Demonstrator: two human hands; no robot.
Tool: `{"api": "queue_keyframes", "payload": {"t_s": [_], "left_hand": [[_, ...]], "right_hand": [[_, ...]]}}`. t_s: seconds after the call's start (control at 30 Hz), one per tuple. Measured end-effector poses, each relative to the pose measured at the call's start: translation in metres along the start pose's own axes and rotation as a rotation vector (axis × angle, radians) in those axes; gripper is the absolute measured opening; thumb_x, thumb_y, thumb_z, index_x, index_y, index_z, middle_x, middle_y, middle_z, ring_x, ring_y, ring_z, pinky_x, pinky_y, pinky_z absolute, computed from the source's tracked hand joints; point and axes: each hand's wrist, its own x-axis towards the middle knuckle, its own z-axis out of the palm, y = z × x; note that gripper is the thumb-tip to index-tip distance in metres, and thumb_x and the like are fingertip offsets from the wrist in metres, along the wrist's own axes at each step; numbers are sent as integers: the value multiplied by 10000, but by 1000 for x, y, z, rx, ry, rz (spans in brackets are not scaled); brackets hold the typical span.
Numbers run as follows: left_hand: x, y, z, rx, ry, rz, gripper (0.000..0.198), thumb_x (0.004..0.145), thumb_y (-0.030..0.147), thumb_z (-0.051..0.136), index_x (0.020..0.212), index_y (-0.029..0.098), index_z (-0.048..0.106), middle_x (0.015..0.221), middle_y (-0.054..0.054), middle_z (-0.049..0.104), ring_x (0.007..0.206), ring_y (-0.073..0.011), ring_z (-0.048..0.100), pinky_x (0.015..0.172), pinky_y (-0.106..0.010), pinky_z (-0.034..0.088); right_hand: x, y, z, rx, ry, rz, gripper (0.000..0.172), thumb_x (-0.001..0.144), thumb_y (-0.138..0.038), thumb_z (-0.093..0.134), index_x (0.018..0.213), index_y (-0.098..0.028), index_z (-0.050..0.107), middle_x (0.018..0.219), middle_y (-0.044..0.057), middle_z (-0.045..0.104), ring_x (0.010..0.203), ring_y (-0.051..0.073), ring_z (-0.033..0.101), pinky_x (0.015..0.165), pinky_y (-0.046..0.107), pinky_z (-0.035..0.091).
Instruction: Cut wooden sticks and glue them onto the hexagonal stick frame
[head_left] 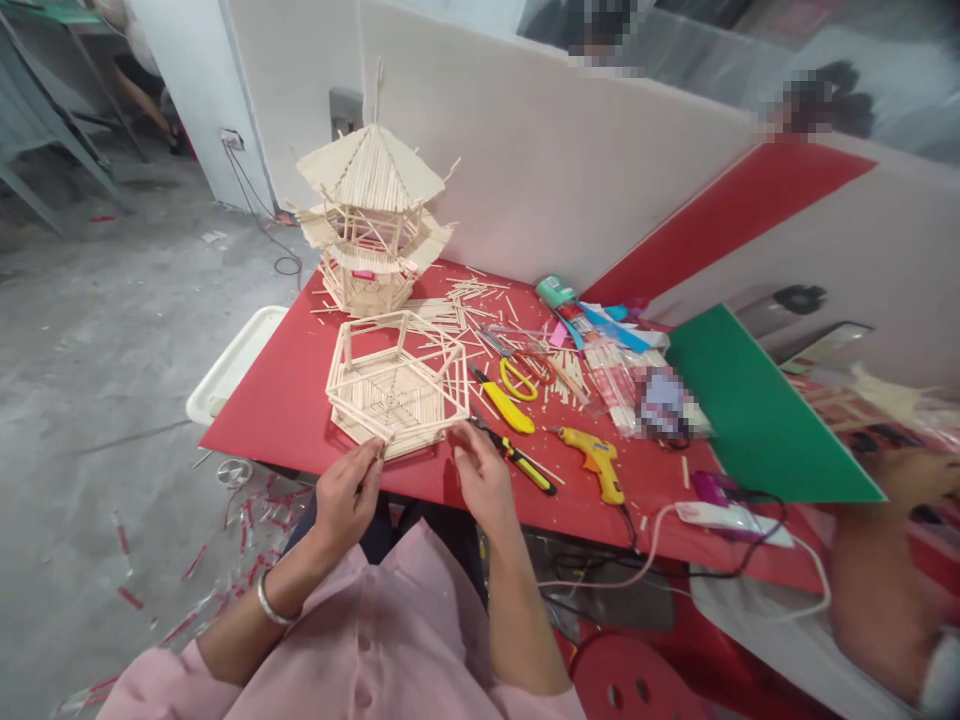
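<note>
A hexagonal wooden-stick frame, with a slatted floor and short posts under an upper rim, sits near the front edge of the red table. My left hand has its fingertips pinched at the frame's near corner. At the near right corner, my right hand grips the frame between thumb and fingers, the exact contact partly hidden. Behind it stands a pagoda model of the same sticks, with two tiers of roof. Just right of the frame lie yellow-handled pliers and a black-and-yellow cutter.
A yellow glue gun rests right of the tools, its cord trailing off the table. Loose sticks, scissors and bagged sticks lie farther back. A green board stands at right, beside another person's arm.
</note>
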Motion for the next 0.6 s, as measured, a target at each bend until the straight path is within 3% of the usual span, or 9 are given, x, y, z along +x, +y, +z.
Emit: {"api": "queue_keyframes", "payload": {"t_s": [0.17,0.37,0.6], "left_hand": [[15,11,-12,-10,85,30,127,906,137,569,937,159,691,800,-80,743,723,-164,697,706,-276,570],[16,22,-6,-131,-63,191,98,880,109,589,837,166,655,660,-39,684,583,-125,621,582,-225,506],[23,41,6,-228,-158,269,86,877,117,590,835,159,652,672,-52,675,580,-129,610,565,-229,495]], "right_hand": [[-8,-9,-23,-92,55,27,356,885,-357,521,1154,-200,693,1152,112,714,1010,228,696,898,378,562],[-10,-13,-44,-138,117,90,360,873,-425,552,1085,-190,725,994,96,766,863,231,726,829,374,573],[-15,-22,-41,-199,114,10,329,880,-422,551,1038,-211,748,944,78,775,765,213,721,776,349,575]]}}
